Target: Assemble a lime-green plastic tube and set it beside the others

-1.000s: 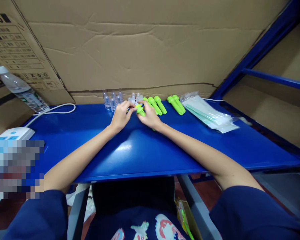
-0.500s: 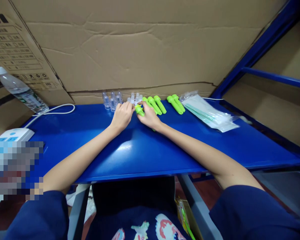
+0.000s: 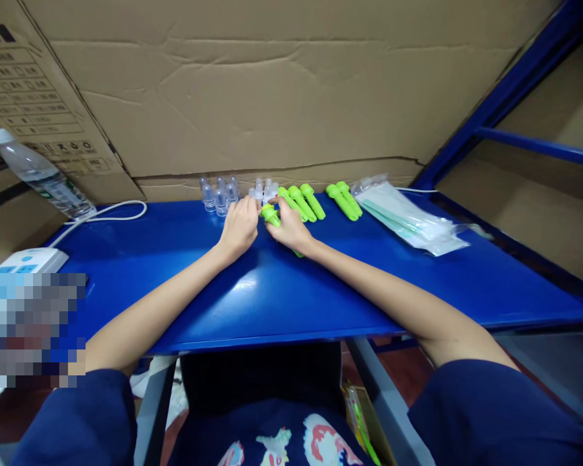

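Mostly a glossy blue table (image 3: pixel 272 291), smooth hard top with a glare patch near the middle, set against a wall of creased brown cardboard boxes (image 3: pixel 272 97); printed box panel at far left. Blue metal shelf frame (image 3: pixel 505 90) runs up on the right, more cardboard behind it.

Left hand (image 3: pixel 239 225) and right hand (image 3: pixel 286 226) meet at the far centre of the table. Right hand is closed around a bright green plastic tube (image 3: pixel 271 215), capped end poking out toward the left hand, other tip showing under the wrist. Left hand's fingers are curled and pinched at that capped end; whether they hold a separate small piece, cannot tell.

Just beyond the hands, a row of the same green tubes (image 3: pixel 307 202) lies side by side, rounded and matte; another pair (image 3: pixel 344 200) sits a bit to the right. Left of them, clear small plastic vials (image 3: pixel 219 196) stand upright in a cluster at the cardboard edge, a few more just behind the left fingertips.

Far right: flat clear plastic bags (image 3: pixel 408 223) with pale green contents, crinkly, stacked loosely. Far left: clear water bottle (image 3: pixel 39 175) leaning tilted against the box, white cable (image 3: pixel 107 212) looping along the table, white power strip (image 3: pixel 29 260) at the left edge. Dark blue sleeves at the near bottom.
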The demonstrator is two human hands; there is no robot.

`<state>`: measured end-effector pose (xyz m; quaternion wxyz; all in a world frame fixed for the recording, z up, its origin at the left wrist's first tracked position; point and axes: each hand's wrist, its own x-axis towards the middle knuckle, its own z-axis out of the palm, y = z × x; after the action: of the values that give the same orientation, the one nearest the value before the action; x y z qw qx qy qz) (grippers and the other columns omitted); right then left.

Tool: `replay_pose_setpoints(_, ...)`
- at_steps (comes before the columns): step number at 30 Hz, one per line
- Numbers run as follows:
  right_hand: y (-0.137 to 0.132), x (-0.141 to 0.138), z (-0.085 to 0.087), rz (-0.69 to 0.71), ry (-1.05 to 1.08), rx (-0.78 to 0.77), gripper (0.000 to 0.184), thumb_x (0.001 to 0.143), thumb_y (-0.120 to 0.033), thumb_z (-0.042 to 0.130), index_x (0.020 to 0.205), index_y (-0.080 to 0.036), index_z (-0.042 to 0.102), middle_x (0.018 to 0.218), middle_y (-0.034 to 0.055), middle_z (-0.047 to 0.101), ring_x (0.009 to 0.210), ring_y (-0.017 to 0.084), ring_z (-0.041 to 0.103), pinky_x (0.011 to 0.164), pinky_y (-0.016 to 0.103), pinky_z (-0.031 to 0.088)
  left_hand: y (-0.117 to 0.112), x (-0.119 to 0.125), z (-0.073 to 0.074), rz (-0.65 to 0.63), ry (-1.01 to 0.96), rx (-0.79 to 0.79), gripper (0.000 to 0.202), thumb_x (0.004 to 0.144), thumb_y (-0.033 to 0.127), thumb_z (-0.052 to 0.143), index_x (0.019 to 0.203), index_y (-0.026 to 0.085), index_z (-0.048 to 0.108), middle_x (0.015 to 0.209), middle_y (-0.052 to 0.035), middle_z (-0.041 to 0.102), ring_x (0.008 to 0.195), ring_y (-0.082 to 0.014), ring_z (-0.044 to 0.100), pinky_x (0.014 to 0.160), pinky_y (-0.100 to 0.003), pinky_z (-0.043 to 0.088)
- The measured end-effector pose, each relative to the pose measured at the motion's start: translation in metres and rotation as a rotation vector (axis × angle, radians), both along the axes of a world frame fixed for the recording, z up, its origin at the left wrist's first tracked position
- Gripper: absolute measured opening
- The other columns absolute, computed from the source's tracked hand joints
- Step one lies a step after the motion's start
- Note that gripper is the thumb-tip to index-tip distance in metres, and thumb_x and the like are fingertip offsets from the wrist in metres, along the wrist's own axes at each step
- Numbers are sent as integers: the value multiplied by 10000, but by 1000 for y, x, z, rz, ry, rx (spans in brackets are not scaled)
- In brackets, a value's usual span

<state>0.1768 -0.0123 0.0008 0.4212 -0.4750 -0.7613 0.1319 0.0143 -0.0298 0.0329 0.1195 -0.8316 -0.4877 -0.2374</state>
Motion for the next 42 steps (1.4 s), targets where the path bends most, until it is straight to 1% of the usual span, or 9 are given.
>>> replay_pose_setpoints(6,1,1,-2,0,0,11,511,732,-259,517,1233,-162,488,808,79,685,696,273,643,713,399,511,-4,3,1,7,-37,-64,215,1007,87,350,1053,138,553,1089,-158,674,1063,-286,646,928,-409,460)
replay_pose_setpoints(10,1,1,-2,5,-6,25,509,729,-239,519,1233,-170,484,763,53,667,675,263,634,692,386,510,-4,3,0,-11,-37,-29,198,989,78,364,1036,148,544,1073,-151,676,1042,-283,648,917,-410,456)
replay_pose_setpoints(18,-2,1,1,43,39,-59,511,755,-204,538,1262,-158,497,782,67,694,688,264,680,710,391,550,-3,3,-9,-103,-67,61,218,997,102,332,1005,154,544,1040,-166,678,984,-296,651,882,-421,439)
replay_pose_setpoints(23,-4,0,3,45,80,-105,509,746,-190,563,1253,-163,520,670,17,656,514,219,624,584,352,540,-9,7,-6,-52,-33,-2,212,966,70,364,993,152,558,1057,-181,673,1040,-332,655,892,-433,412)
replay_pose_setpoints(26,-6,-1,6,49,97,-163,510,738,-181,570,1246,-169,526,639,-2,643,415,193,573,504,341,518,-11,8,-6,-47,-4,10,237,954,53,352,1003,132,569,1057,-192,675,1023,-331,657,874,-427,414)
replay_pose_setpoints(32,-9,-3,10,42,133,-177,467,736,-173,567,1203,-168,540,621,-9,633,392,192,571,466,337,506,-11,8,-12,-67,29,64,282,949,50,333,1026,113,598,1049,-193,689,1007,-317,656,876,-417,419)
replay_pose_setpoints(37,-9,-2,9,51,132,-154,442,757,-194,597,1196,-184,553,600,-19,623,387,188,558,459,343,503,-12,8,-15,-81,39,122,308,984,81,319,1028,114,623,1036,-191,703,1011,-311,658,915,-421,408)
replay_pose_setpoints(40,-8,-2,10,43,140,-140,400,763,-193,601,1161,-189,558,665,4,657,401,185,573,468,352,506,-12,8,-14,-66,-26,111,309,1025,129,313,1033,126,622,1046,-177,712,1009,-297,659,916,-415,403)
replay_pose_setpoints(42,-7,-1,12,65,188,-157,356,779,-205,618,1128,-206,544,666,-3,661,394,173,568,433,331,484,-11,7,-13,-64,-96,101,311,1055,184,309,1042,143,617,1061,-160,720,1018,-286,656,936,-418,396)
